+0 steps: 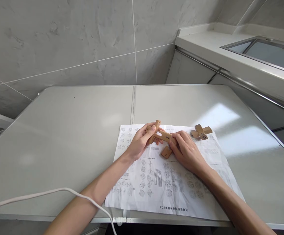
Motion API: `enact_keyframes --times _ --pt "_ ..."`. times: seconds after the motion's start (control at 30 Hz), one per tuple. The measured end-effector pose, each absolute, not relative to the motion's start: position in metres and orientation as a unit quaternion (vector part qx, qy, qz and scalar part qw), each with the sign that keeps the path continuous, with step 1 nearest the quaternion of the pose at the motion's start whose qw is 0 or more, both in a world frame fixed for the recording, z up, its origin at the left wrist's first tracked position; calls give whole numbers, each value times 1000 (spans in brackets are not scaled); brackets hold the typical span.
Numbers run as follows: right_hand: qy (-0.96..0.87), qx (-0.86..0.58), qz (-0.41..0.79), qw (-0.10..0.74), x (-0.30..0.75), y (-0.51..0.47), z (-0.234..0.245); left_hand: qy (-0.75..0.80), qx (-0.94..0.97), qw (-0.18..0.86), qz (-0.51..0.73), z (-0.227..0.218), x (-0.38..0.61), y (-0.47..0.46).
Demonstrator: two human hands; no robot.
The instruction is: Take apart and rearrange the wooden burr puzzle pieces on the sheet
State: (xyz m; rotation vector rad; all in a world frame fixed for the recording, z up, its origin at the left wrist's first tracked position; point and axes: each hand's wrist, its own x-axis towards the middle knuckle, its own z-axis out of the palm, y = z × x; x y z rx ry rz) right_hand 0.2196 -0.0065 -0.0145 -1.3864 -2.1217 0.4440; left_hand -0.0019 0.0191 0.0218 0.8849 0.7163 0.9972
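Note:
My left hand (142,138) pinches light-brown wooden burr puzzle pieces (157,124), which cross each other at an angle. Between thumb and fingers of my right hand (184,147) is a notched wooden puzzle piece (165,135) with a dark mark, its notched end meeting the pieces in my left hand. Whether they interlock, I cannot tell. A further wooden piece (166,152) shows just below my right fingertips; its other end is hidden by the hand. Under both hands lies a creased white sheet (151,199) printed with small puzzle diagrams, upside down to me.
A cross-shaped cluster of wooden pieces (202,132) stands at the sheet's far right corner. A white cable (66,188) loops over my left forearm. The pale folding table (83,114) has a centre seam. Behind it is a grey tiled wall, with a white counter (200,40) at right.

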Motion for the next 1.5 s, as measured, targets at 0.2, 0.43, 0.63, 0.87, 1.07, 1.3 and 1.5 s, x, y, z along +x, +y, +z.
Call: enact_keyframes --times 0.2,0.43,0.63,0.87,1.07,1.3,1.5 --pt "-795 -515 169 273 219 -7 -13 326 399 730 448 22 -2 20" --pt "-797 -516 154 275 220 -7 -14 321 399 732 449 22 -2 19" --pt "-799 -515 140 276 221 -7 -16 321 399 731 451 21 -2 19" --pt "-800 -514 137 277 222 -6 -18 321 397 731 453 23 -1 18" --pt "-779 -519 164 311 220 -8 -12 321 402 732 448 21 -1 18" --pt "-787 -473 182 350 220 -9 -4 318 432 729 426 21 -2 16" --pt "-809 -429 174 362 218 -9 -1 327 450 727 402 23 -2 14"
